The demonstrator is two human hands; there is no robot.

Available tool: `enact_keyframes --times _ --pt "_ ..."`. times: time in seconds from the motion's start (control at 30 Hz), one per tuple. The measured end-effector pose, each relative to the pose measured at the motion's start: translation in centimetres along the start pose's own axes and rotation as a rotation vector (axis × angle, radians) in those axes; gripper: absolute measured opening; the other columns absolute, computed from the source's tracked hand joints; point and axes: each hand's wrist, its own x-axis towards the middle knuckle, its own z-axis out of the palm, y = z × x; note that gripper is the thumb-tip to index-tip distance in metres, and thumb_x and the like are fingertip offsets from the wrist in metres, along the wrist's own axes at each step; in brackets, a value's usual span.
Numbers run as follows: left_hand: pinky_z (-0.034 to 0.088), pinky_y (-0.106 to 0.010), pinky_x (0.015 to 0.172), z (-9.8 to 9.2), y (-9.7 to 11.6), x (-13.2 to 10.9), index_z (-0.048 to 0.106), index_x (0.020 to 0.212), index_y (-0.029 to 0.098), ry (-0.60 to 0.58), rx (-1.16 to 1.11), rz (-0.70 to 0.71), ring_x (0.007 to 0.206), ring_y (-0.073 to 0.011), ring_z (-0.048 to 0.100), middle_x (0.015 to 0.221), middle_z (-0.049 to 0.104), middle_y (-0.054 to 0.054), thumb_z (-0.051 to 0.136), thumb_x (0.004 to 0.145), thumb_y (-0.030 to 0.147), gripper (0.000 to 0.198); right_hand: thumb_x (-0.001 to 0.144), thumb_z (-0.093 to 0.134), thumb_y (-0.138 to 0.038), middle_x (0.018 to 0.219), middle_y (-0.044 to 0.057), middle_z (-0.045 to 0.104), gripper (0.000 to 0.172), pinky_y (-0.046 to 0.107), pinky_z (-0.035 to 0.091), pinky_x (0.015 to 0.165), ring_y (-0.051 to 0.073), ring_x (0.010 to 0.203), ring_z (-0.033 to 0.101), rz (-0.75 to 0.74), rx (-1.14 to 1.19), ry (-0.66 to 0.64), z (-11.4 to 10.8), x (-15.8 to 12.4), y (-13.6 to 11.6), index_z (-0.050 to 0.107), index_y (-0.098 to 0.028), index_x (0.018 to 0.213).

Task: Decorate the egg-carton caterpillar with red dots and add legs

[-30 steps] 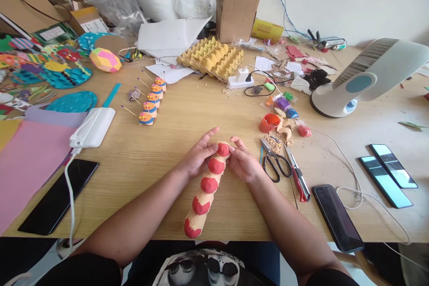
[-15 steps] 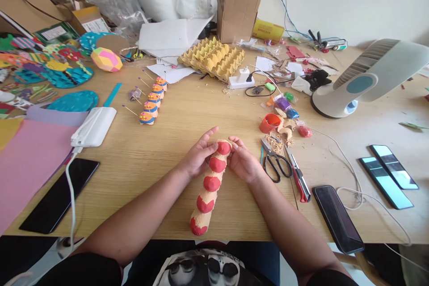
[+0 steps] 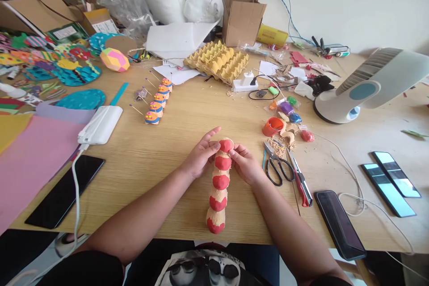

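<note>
A bumpy strip of egg carton (image 3: 220, 183), covered in peach clay with a red cap on each of its several bumps, points lengthwise away from me. At its far end my left hand (image 3: 202, 154) grips one side, thumb on the top bump and index finger stretched out past it. My right hand (image 3: 246, 161) pinches the same end from the other side, thumb against the red clay. Farther off at the left stands a similar strip made up as a caterpillar (image 3: 157, 106), with orange and blue clay and thin sticks poking out.
To the right lie black-handled scissors (image 3: 277, 165), a red utility knife (image 3: 301, 183), a phone (image 3: 340, 223) and an orange-red cup (image 3: 272, 126). A white fan (image 3: 355, 89) stands behind them. Yellow egg trays (image 3: 217, 62) sit at the back; a power bank (image 3: 100, 125) is at left.
The clay-covered strip has turned more upright in view, its near end swinging right. My right thumb has come over onto the top bump. The whole view has shifted slightly.
</note>
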Motion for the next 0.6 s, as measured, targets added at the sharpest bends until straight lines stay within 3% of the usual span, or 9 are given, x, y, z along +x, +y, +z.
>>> enact_keyframes --times 0.17,0.6 --pt "0.053 -0.027 0.076 -0.03 0.16 -0.13 0.040 0.153 0.030 -0.037 0.011 -0.015 0.084 -0.0167 0.071 0.103 0.077 -0.003 0.084 0.078 0.030 0.087 0.072 0.089 -0.041 0.084 -0.001 0.070 0.030 0.026 0.050 0.075 0.013 0.076 0.061 0.006 0.017 0.003 -0.49 -0.03 -0.32 0.072 -0.021 0.087" --pt "0.052 -0.027 0.080 0.06 0.12 -0.14 0.047 0.147 0.027 -0.005 0.078 0.033 0.082 -0.0139 0.070 0.091 0.076 0.000 0.085 0.076 0.025 0.081 0.073 0.088 -0.044 0.080 -0.001 0.070 0.030 0.027 0.050 0.072 0.013 0.072 0.061 0.017 0.022 0.017 -0.40 0.04 -0.24 0.072 -0.021 0.086"
